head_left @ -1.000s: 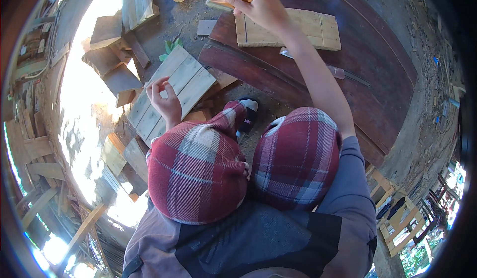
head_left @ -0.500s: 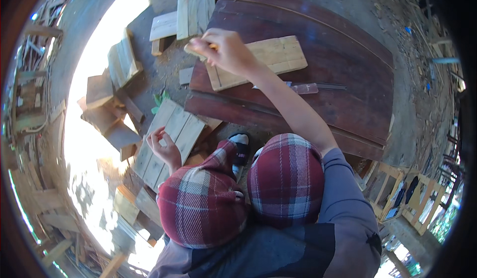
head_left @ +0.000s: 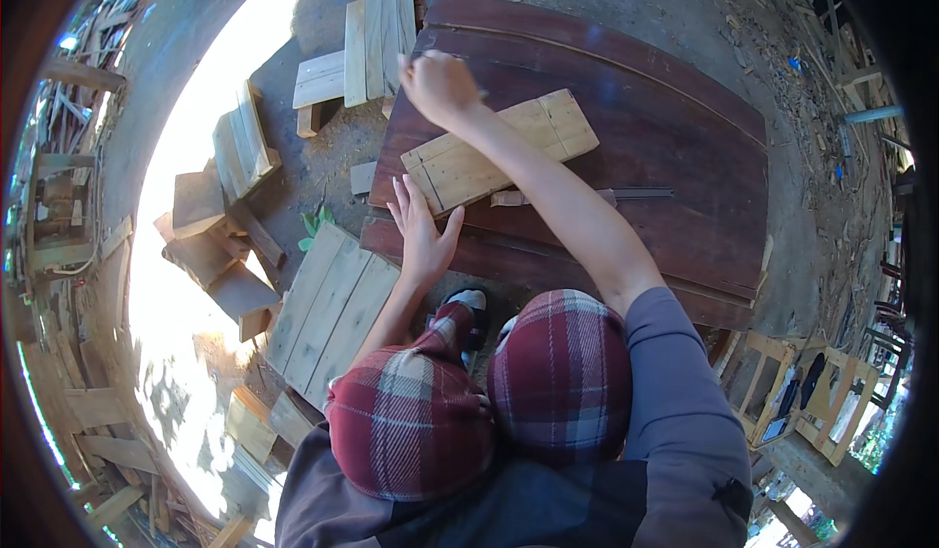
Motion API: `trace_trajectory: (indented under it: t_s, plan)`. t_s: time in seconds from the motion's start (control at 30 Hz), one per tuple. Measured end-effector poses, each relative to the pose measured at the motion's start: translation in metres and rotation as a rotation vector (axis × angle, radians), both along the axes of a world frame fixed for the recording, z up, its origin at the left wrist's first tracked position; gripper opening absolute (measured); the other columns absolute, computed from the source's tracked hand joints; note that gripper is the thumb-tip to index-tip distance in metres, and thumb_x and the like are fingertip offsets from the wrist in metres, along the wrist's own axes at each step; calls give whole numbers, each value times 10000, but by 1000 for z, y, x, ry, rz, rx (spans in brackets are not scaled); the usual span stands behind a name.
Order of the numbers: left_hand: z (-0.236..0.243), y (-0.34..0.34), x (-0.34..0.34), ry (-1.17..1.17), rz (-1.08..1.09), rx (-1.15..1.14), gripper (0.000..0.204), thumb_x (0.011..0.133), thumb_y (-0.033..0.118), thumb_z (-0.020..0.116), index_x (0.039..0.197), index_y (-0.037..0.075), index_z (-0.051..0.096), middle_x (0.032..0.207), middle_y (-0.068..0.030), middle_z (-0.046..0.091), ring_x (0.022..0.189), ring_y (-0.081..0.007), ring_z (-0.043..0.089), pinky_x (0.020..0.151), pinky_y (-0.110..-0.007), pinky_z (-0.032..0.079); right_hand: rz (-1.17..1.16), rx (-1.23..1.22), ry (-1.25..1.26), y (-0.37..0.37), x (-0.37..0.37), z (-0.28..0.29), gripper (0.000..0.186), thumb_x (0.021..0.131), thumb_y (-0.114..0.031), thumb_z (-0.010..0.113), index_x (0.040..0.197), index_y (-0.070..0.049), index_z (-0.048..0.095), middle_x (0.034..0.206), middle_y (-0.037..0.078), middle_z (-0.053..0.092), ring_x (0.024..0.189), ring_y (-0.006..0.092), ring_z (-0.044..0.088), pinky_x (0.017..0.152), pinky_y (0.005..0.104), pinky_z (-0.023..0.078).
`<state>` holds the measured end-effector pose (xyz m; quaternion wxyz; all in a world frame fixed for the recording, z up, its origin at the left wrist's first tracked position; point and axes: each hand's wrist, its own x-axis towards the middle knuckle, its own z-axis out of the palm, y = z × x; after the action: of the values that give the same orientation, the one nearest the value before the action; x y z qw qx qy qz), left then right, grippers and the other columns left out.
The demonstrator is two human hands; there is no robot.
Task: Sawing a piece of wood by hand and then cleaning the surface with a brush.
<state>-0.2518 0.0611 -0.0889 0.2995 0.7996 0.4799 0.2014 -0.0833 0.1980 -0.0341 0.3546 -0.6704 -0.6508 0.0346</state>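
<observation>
A pale wooden board lies tilted on the dark red-brown wooden table, a dark line marked across its near left end. My left hand is open, fingers spread, its fingertips at that marked end. Above the board's far left side, my right hand is closed in a fist. Whatever it grips is mostly hidden; a small edge shows beside the knuckles. Under my right forearm lies a tool with a wooden handle and a long, thin dark metal strip, its middle covered by the arm.
A slatted wooden piece stands left of my knees. Beyond it are box-like wooden pieces and low slatted stools. Open wooden frames stand at the right. Strong sunlight falls on the floor at left.
My left hand has moved up and right from above the slatted piece to the board's end. My right hand has shifted slightly right, and the board has turned and moved nearer.
</observation>
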Motion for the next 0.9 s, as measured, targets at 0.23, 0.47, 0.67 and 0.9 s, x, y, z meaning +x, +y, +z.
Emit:
trace_trajectory:
  t_s: [0.23,0.47,0.67,0.9]
  plan:
    - [13,1,-19,-206,49,-233,674,896,242,596,1412,-64,291,1477,-300,251,1422,-428,102,1147,-461,124,-372,78,274,-8,91,33,624,984,-357,360,526,-29,627,507,176,582,542,369,620,591,449,521]
    - [-16,1,-18,-130,165,14,489,954,207,466,1381,-9,371,1487,-258,266,1427,-383,138,1154,-472,125,-98,108,-37,-5,55,-3,536,981,-345,404,653,-29,685,651,206,649,625,340,668,616,422,552]
    - [-24,-6,-17,-43,130,310,593,963,287,382,1438,-42,250,1516,-263,177,1431,-396,107,1156,-498,63,100,127,763,11,4,4,577,982,-407,441,635,-16,687,557,135,648,473,171,652,526,272,524]
    - [-17,-8,-12,24,84,350,631,940,301,403,1443,-42,238,1512,-279,169,1428,-403,115,1152,-503,67,-279,73,-241,12,68,-1,447,962,-263,447,636,-13,624,666,178,616,601,316,650,508,413,526]
